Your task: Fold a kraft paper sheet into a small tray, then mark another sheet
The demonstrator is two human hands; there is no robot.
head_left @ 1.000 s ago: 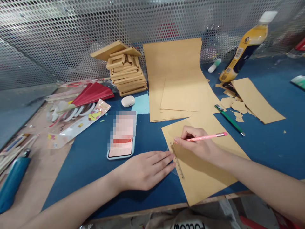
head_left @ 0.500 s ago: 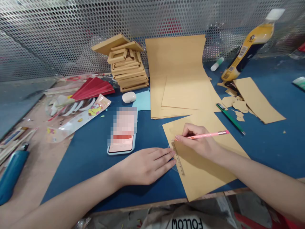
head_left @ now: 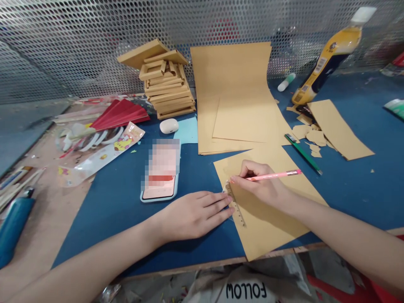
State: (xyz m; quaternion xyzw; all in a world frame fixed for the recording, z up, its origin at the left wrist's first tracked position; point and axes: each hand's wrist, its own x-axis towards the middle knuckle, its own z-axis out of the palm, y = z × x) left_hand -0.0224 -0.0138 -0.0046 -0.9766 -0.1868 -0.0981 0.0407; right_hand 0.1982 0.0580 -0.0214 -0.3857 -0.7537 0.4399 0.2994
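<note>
A tan sheet of paper point(head_left: 271, 219) lies at an angle near the table's front edge. On its left part rests a clear ruler point(head_left: 238, 209) with dark marks. My left hand point(head_left: 197, 213) lies flat, fingers stretched out, its fingertips pressing on the ruler. My right hand point(head_left: 265, 185) is closed round a pink pencil point(head_left: 274, 175), whose tip is by the ruler's upper end. The exact contact of the tip is hidden by my fingers.
A phone point(head_left: 159, 191) and a white case point(head_left: 168, 126) lie left of centre. Behind stand stacked cardboard pieces point(head_left: 172, 94) and large tan sheets point(head_left: 232, 75). On the right are a green cutter point(head_left: 303, 154), paper scraps point(head_left: 316, 137) and a leaning bottle point(head_left: 328, 59).
The whole view has shifted slightly, with objects a little higher and further left. Both hands keep nearly the same places on the ruler and pencil.
</note>
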